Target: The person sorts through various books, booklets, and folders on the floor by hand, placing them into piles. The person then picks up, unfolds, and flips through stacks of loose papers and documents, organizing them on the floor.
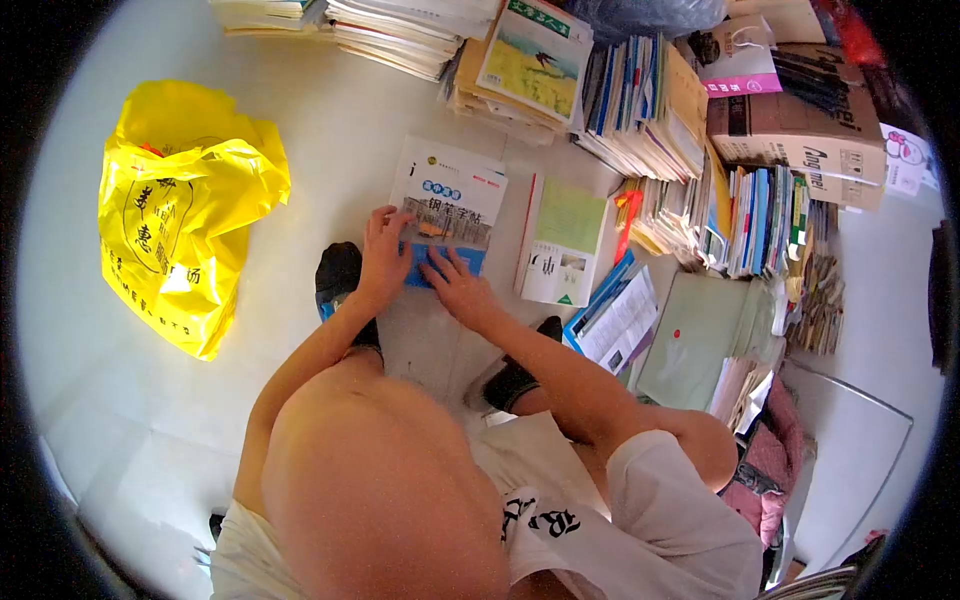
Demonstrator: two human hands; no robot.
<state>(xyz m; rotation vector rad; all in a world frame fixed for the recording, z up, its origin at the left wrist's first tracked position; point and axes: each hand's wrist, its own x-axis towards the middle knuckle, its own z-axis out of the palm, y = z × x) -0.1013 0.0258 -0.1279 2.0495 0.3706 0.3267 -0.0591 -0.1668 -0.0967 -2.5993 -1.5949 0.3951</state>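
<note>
A white and blue book (455, 200) with a city picture and Chinese characters on its cover lies on the pale floor (330, 120) in front of me. On its lower left edge rests my left hand (388, 258), fingers apart and palm down. My right hand (459, 284) lies on the book's lower blue part with its fingers spread. Neither hand grips anything. Just right of the book is a green and white book (563, 240), lying flat on the floor and touched by neither hand.
A yellow plastic bag (185, 220) lies at the left. Stacks of books (645, 100) run along the top and right, beside a cardboard box (800, 135). Blue and white booklets (618, 315) and a pale green case (690, 335) are right of my feet.
</note>
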